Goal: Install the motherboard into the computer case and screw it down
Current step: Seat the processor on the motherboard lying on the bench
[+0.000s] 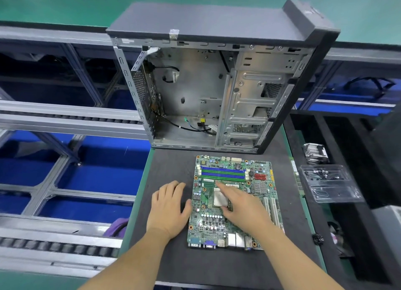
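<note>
A green motherboard (234, 174) lies flat on the dark mat (171, 164), its port row toward me. Behind it stands the open computer case (195, 90), upright with its bare metal inside facing me and loose cables at the bottom. My left hand (168, 209) rests flat on the mat, its thumb against the board's left edge. My right hand (240, 205) lies over the middle of the board with straight fingers, the index finger pointing toward the blue memory slots, next to the silver processor (219, 199).
A clear plastic tray (329, 183) holding small dark screws sits to the right on a black shelf, with a metal part (314, 153) behind it. A conveyor frame with rollers and blue bins runs along the left. A green belt lies beyond the case.
</note>
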Demonstrator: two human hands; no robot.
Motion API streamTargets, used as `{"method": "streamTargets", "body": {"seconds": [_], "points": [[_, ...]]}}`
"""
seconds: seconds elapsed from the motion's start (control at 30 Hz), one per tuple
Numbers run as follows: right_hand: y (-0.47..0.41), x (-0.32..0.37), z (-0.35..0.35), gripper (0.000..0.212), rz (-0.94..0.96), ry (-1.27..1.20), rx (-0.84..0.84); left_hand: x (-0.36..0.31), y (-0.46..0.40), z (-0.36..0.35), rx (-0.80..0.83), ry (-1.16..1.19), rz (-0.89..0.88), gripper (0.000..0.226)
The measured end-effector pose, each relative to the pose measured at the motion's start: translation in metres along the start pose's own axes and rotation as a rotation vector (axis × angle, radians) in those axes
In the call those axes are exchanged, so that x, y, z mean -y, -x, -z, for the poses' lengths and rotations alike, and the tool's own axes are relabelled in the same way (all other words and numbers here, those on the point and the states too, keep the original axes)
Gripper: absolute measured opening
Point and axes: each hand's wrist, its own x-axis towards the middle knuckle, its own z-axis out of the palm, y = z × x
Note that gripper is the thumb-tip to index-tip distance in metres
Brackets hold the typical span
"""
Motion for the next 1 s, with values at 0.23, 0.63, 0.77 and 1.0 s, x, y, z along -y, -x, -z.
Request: {"method": "streamTargets", "body": {"seconds": [0.23, 0.63, 0.77, 1.0], "points": [[0.0, -0.003, -0.002, 0.068, 0.014, 0.016, -0.017, 0.0, 0.0, 0.001, 0.006, -0.008, 0.006, 0.056], [0.001, -0.001, -0.005, 0.063, -0.007, -0.025, -0.014, -0.002, 0.001, 0.003, 0.001, -0.003, 0.001, 0.056], [0.0, -0.001, -0.006, 0.06, -0.012, -0.011, -0.031, -0.001, 0.0, 0.003, 0.0, -0.004, 0.001, 0.056], [-0.002, 0.002, -0.011, 0.058, -0.002, 0.0, -0.039, -0.001, 0.0, 0.002, -0.007, 0.003, -0.003, 0.054]]}}
